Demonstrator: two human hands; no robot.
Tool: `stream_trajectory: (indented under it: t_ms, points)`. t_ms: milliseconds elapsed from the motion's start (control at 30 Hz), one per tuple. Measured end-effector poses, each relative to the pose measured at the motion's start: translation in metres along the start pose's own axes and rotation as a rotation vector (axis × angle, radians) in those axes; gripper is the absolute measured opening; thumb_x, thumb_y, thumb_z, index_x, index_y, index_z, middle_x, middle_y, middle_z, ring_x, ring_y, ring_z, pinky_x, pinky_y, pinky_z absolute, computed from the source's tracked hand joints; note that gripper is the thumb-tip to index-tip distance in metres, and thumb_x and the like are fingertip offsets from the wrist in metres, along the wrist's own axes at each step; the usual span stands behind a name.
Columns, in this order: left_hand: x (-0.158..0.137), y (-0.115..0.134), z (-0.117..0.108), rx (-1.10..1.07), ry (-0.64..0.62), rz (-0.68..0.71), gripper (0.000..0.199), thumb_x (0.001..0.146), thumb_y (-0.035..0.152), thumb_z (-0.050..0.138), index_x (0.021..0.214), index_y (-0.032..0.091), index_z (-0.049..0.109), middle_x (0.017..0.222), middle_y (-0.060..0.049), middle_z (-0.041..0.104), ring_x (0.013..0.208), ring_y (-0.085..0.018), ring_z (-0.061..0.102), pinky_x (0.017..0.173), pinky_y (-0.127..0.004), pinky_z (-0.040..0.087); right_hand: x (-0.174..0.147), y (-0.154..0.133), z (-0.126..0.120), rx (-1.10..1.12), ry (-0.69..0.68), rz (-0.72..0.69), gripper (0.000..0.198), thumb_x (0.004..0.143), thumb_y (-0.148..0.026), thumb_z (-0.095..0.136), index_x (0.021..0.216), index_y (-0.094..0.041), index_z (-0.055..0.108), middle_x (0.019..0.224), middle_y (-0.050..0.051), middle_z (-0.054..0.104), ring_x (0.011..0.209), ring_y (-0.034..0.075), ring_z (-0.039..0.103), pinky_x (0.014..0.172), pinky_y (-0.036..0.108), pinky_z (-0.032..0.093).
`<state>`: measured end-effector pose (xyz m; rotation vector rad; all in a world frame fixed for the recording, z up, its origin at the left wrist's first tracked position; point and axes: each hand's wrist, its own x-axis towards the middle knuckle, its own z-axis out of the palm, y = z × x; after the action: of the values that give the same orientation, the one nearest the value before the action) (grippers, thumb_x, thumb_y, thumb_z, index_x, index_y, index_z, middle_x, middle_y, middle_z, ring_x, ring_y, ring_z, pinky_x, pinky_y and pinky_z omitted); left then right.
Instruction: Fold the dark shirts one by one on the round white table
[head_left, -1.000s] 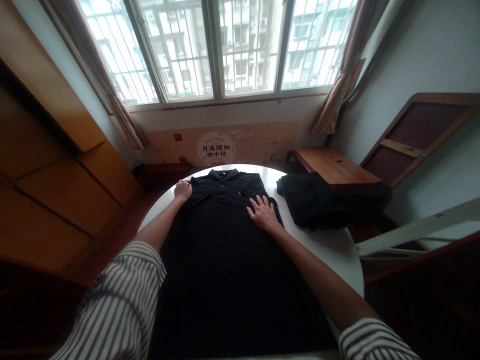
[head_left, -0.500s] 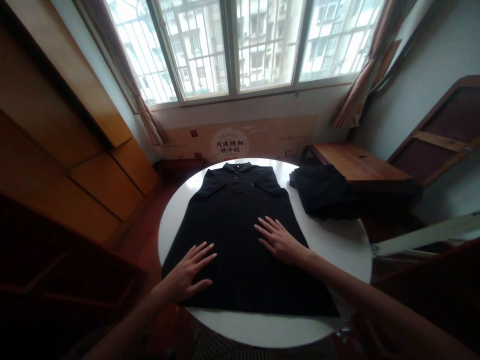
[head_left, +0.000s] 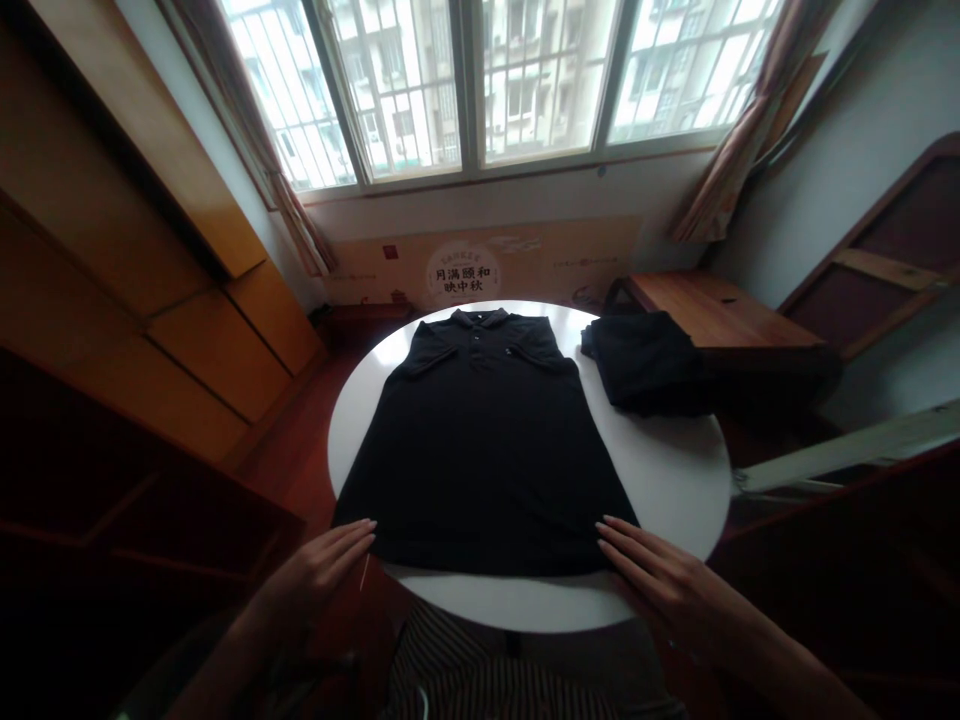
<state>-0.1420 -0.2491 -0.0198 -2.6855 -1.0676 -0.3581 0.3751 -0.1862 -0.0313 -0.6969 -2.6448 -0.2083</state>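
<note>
A black polo shirt (head_left: 480, 450) lies spread front up on a round white table (head_left: 525, 605), its collar at the far edge and its hem toward me. At the near left corner of the hem, my left hand (head_left: 315, 570) has its fingers together over the cloth, thumb hidden. My right hand (head_left: 660, 575) grips the near right corner in the same way, with its thumb out of sight below. Both hands appear closed on the hem.
A folded pile of black cloth (head_left: 649, 365) rests on the table's right side. Behind it stands a low wooden table (head_left: 720, 310). Wooden cabinets (head_left: 217, 350) line the left, and a barred window (head_left: 480, 80) is ahead.
Both hands have moved from lying spread on the shirt's middle, outward and toward me, to its two hem corners. The hem's corners have drawn in and the fingers have closed on them.
</note>
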Motion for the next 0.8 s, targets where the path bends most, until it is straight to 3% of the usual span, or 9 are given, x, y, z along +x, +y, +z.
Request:
stream_trajectory:
  t_ms: [167,333,533,800]
  points:
    - [-0.012,-0.009,0.001,0.006,0.024,-0.036,0.047,0.093,-0.001,0.034,0.133,0.013,0.055,0.116,-0.011,0.069,0.108,-0.018,0.065,0.093,-0.031,0.058,0.002,-0.008,0.001,-0.017,0.016,-0.008,0.029,0.093,-0.008,0.050,0.113,-0.011,0.071,0.115,0.015,0.072,0.116,0.025,0.063,0.092,0.039,0.059]
    - [-0.025,-0.012,0.006,0.075,0.037,-0.050,0.042,0.093,0.003,0.043,0.131,0.014,0.058,0.110,-0.012,0.068,0.099,-0.021,0.065,0.088,-0.036,0.058,0.000,-0.009,-0.010,-0.024,-0.028,0.033,0.030,0.094,-0.019,0.052,0.118,-0.009,0.069,0.121,0.017,0.069,0.117,0.027,0.062,0.090,0.041,0.060]
    - [-0.025,-0.011,0.001,0.135,0.070,-0.047,0.039,0.096,0.006,0.040,0.128,0.013,0.062,0.111,-0.011,0.070,0.099,-0.022,0.064,0.087,-0.037,0.056,-0.013,-0.004,-0.013,-0.124,-0.030,-0.036,0.040,0.085,0.002,0.043,0.113,-0.007,0.070,0.117,0.015,0.071,0.111,0.025,0.064,0.089,0.036,0.059]
    - [-0.025,-0.012,-0.012,0.058,0.105,-0.068,0.043,0.098,0.012,0.040,0.135,0.024,0.059,0.115,-0.006,0.072,0.103,-0.020,0.065,0.096,-0.037,0.054,-0.026,0.011,-0.031,-0.133,-0.006,-0.030,0.046,0.081,0.004,0.041,0.113,-0.011,0.070,0.113,0.012,0.072,0.104,0.023,0.066,0.084,0.035,0.059]
